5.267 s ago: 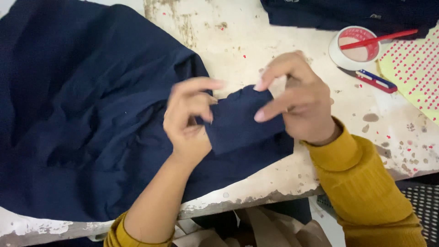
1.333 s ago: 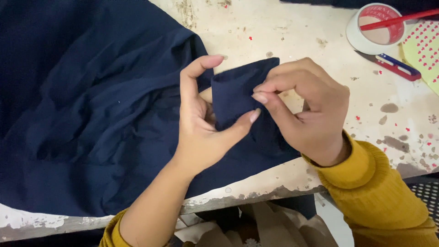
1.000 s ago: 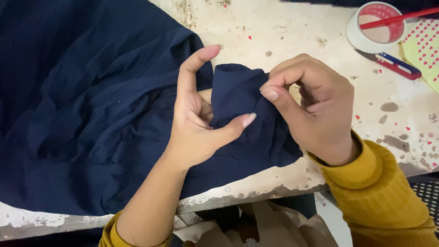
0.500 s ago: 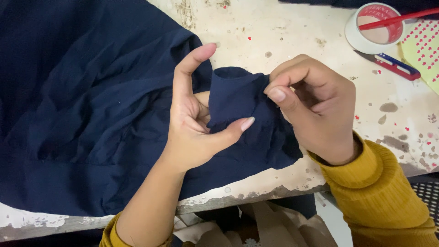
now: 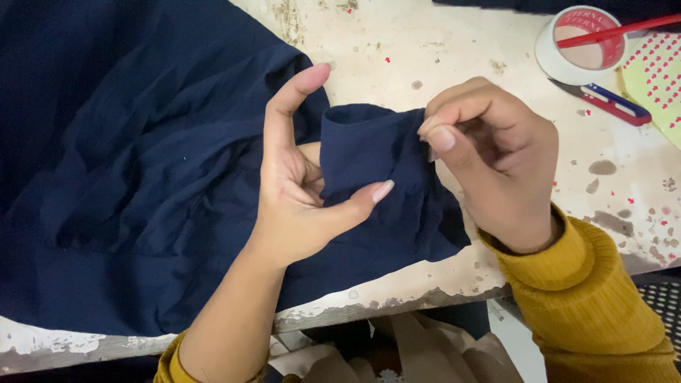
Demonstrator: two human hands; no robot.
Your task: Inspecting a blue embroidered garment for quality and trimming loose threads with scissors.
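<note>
Both hands [image 5: 305, 191] [image 5: 496, 163] pinch navy cloth [image 5: 369, 152] — white tape roll [image 5: 578, 46] beyond.

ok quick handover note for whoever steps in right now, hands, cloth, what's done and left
Left hand: thumb pressed on the raised fold of the navy cloth, forefinger up.
Right hand: pinching the fold's right edge.
Cloth: spread over the worn white table, fold standing between both hands.
Nearby, untouched: tape roll, snips, dotted sheet.
Done: fold gathered and gripped.
Left: fold not yet laid flat.
</note>
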